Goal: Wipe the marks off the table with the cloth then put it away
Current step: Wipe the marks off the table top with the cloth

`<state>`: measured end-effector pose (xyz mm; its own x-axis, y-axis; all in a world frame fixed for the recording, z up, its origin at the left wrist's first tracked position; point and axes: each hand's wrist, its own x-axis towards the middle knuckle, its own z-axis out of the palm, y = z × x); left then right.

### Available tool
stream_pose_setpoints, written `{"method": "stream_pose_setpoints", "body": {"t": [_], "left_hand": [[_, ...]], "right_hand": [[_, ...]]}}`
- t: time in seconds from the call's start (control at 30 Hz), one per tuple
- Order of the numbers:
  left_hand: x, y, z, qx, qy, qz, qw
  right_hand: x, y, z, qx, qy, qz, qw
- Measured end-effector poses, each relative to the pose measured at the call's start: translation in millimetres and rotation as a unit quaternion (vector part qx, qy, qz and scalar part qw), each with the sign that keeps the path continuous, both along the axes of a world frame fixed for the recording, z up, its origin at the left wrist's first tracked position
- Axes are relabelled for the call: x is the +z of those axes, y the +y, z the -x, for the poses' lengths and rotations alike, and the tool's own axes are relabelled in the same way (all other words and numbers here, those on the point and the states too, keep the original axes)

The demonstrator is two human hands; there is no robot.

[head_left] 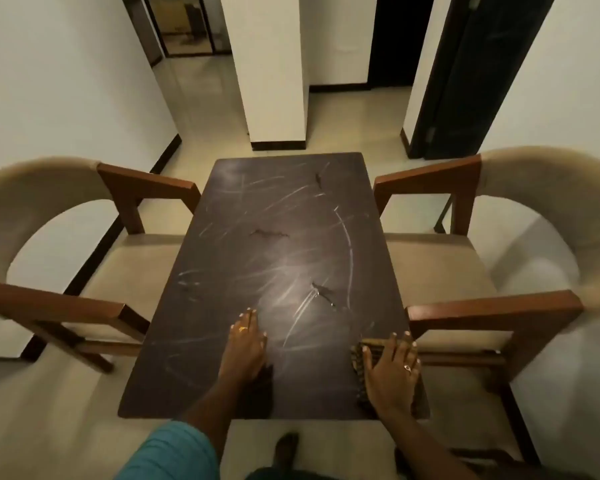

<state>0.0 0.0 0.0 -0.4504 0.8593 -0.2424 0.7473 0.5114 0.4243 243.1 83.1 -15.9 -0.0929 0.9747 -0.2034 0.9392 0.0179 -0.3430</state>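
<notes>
The cloth (358,362) lies at the near right corner of the worktop (274,265), a brownish, ribbed or patterned piece, mostly covered by the right hand (394,368). That hand's grip is wide: the fingers are spread and laid straight over the cloth, pressing it flat, with a ring on one finger. Whether the cloth hangs over the worktop's edge cannot be told

The left hand (245,341) rests palm down on the bare dark surface left of the cloth, well apart from it, its grip wide too, fingers straight and together, holding nothing; it also wears a ring. A teal sleeve (174,452) shows on the left arm at the bottom of the view

The worktop is a dark brown rectangle, crossed by many pale streaks (347,244) that curve and slant over most of it, thickest in the middle where light glares. Three darker smears (269,233) sit among them: one near the centre, one towards the far end, one just beyond the hands on the right

A left chair (129,258) and a right chair (430,265) with beige seats, rounded backs and wooden arms stand close against the long sides. A foot (286,445) shows on the pale floor (194,98) below the near edge. Beyond the far end stand a white pillar (274,71) and a dark door (465,74)
</notes>
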Motion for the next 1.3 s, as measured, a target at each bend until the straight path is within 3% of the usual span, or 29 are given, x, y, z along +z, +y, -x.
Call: {"method": "stream_pose_setpoints", "body": {"t": [0.17, 0.47, 0.8, 1.03, 1.2, 1.3], "left_hand": [[-12.5, -60.1, 24.3, 0.139, -0.009, -0.017, 0.990], [-35.4, -138.9, 92.2, 0.239, 0.067, 0.024, 0.968], [-65.1, -151.1, 118.9, 0.298, -0.020, 0.036, 0.954], [-75.6, -154.6, 108.8, 0.299, -0.007, 0.000, 0.954], [-75.7, -156.8, 110.8, 0.282, 0.003, -0.006, 0.959], [-76.7, -162.2, 114.8, 0.270, 0.018, 0.000, 0.963]], "right_hand": [[-21.7, -3.4, -22.7, 0.028, -0.033, 0.039, 0.998], [-25.0, -9.3, -10.2, 0.011, -0.058, 0.043, 0.997], [-27.5, -45.5, 68.7, -0.016, -0.057, 0.048, 0.997], [-28.3, -95.9, 131.3, 0.133, -0.067, 0.076, 0.986], [-26.6, -94.6, 104.2, 0.219, -0.084, 0.062, 0.970], [-26.8, -74.2, 68.8, 0.154, -0.084, 0.035, 0.984]]}}
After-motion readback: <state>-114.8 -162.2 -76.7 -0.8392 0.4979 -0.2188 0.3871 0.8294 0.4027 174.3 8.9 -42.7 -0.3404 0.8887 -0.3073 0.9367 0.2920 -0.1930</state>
